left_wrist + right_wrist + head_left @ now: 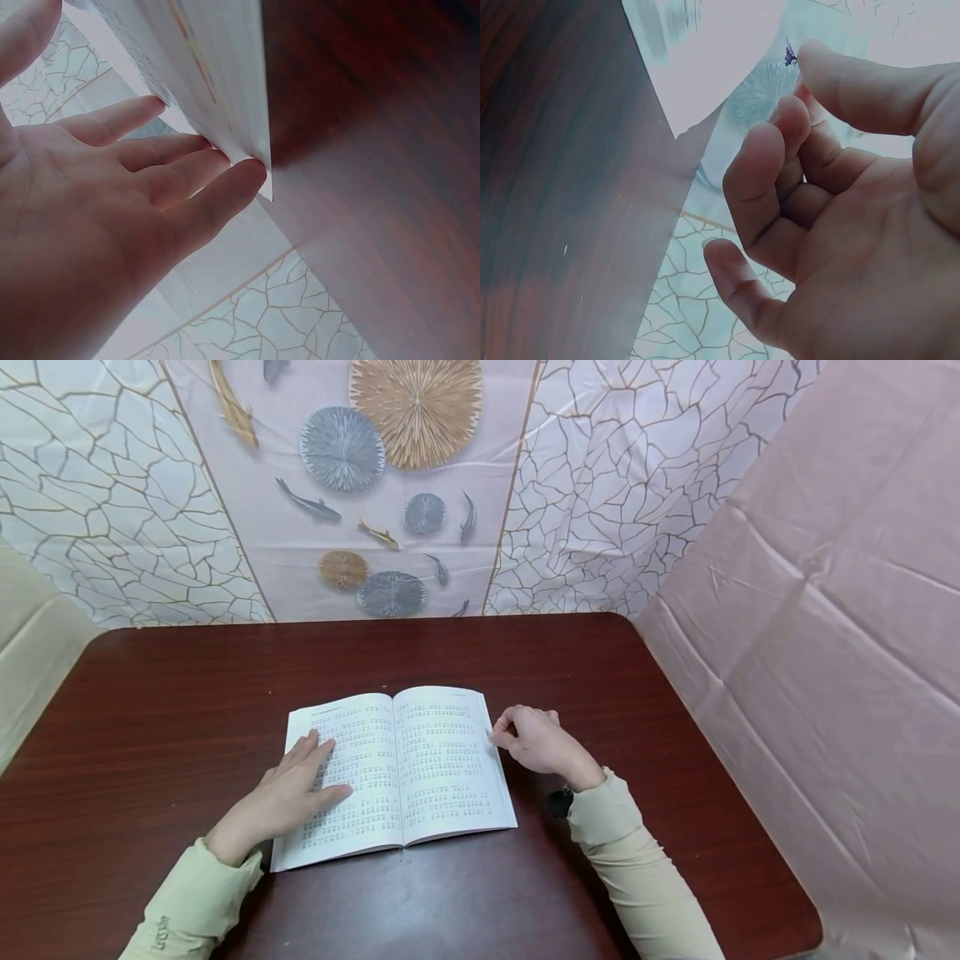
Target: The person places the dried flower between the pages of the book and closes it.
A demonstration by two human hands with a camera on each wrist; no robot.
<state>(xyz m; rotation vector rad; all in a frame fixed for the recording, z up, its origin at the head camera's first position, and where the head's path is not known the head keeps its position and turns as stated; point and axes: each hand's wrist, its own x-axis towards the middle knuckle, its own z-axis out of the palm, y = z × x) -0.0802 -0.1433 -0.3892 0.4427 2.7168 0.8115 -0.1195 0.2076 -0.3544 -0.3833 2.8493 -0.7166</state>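
Note:
An open book (pixel 442 760) with printed pages lies on the table. My left hand (pixel 288 793) rests on its left page, fingers spread and fairly straight, thumb toward the spine. The left wrist view shows this hand (pixel 112 202) with its fingertips against the edge of the book (pixel 232 82). At the right page's outer edge, my right hand (pixel 536 739) pinches a tiny purple thing (pixel 790 55), like a small dried flower sprig, between thumb and forefinger. In the right wrist view the other fingers of this hand (pixel 832 195) are loosely curled; most of the purple thing is hidden.
The dark red-brown wooden table (pixel 187 693) has rounded corners. Behind it hangs a patterned cloth (pixel 615 485) with fish and round shapes, and a plain pinkish cloth (pixel 840 635) slopes along the right side. A dark object (pixel 558 802) sits at my right wrist.

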